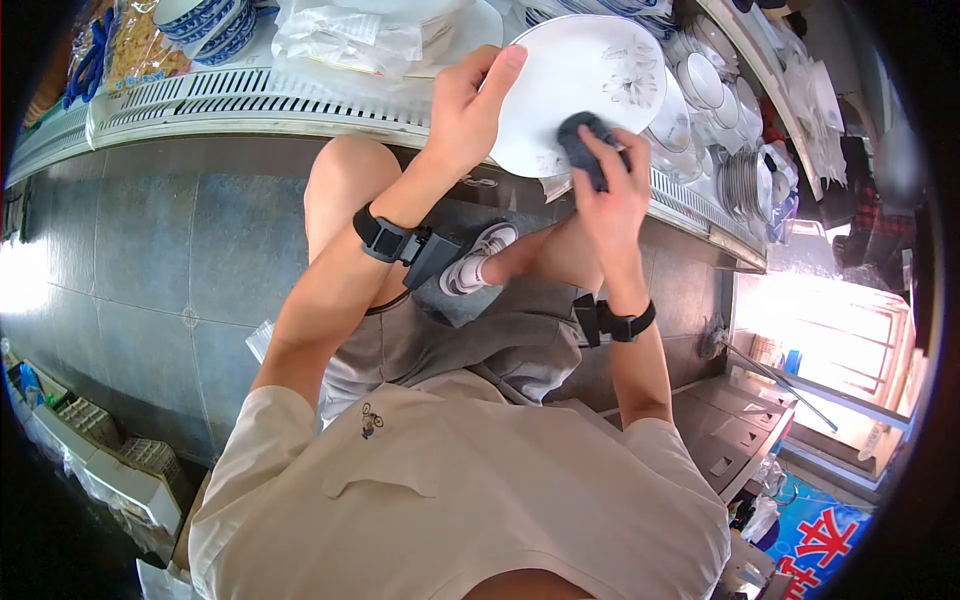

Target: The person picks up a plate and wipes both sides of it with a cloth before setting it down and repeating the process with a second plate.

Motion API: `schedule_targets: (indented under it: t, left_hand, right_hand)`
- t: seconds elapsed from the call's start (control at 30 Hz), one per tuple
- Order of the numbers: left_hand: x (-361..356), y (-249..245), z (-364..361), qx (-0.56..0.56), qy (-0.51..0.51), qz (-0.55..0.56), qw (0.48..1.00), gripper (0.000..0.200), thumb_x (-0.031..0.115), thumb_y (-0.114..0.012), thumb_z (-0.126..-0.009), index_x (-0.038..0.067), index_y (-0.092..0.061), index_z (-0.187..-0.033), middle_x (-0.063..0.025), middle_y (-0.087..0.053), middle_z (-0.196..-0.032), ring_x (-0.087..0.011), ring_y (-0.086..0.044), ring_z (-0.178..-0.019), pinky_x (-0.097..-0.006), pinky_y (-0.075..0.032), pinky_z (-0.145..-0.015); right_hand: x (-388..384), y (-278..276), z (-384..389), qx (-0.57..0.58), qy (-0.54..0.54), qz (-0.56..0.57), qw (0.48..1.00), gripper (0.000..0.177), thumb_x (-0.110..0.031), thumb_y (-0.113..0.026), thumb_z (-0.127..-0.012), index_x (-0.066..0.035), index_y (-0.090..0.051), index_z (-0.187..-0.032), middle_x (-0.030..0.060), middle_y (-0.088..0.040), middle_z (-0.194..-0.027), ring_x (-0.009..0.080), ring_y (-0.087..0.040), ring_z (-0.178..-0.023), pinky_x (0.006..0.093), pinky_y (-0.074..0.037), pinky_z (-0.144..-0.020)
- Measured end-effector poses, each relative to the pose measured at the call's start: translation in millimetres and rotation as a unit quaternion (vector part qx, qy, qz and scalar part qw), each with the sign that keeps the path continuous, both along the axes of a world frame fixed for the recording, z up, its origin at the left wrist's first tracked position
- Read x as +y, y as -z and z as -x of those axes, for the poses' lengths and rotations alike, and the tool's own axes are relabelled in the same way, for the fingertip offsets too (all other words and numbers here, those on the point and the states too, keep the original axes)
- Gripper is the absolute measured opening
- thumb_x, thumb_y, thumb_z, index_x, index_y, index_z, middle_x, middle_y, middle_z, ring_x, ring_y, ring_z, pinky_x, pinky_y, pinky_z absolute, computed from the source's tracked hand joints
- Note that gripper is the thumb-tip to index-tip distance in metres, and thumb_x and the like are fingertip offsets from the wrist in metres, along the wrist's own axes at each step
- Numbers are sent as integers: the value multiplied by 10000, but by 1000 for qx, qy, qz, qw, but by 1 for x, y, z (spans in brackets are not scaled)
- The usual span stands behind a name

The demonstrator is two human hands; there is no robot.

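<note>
A white plate with a grey flower print is held up in front of the shelf, its face toward me. My left hand grips its left rim, thumb on the face and the other fingers mostly hidden behind. In my right hand is a dark grey cloth, bunched up and pressed against the lower right of the plate. The cloth and fingertips are slightly blurred.
The slotted shelf carries blue-patterned bowls, plastic-wrapped dishes, white bowls and a row of stacked plates. My knees are close under its edge. A broom-like pole leans at right.
</note>
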State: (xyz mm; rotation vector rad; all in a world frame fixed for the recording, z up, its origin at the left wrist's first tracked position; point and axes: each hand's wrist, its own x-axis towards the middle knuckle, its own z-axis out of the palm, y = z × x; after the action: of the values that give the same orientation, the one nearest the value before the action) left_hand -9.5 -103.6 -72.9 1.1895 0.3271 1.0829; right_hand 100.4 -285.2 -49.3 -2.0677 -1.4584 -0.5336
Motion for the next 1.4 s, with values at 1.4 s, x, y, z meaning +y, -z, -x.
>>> schedule_targets:
  t: [1.4]
  left_hand:
    - [18, 5, 4, 98, 195, 93, 971, 680, 603, -523, -1040, -52, -703, -1065, -32, -669, -867, -83, -592, -822, -266, -484, -721]
  right_hand:
    - [-7, 0, -44, 384, 27, -87, 919, 300, -42, -808, -841, -22, -729, -1129, 74, -732, -1034, 144, -667, -941, 276, -519, -861]
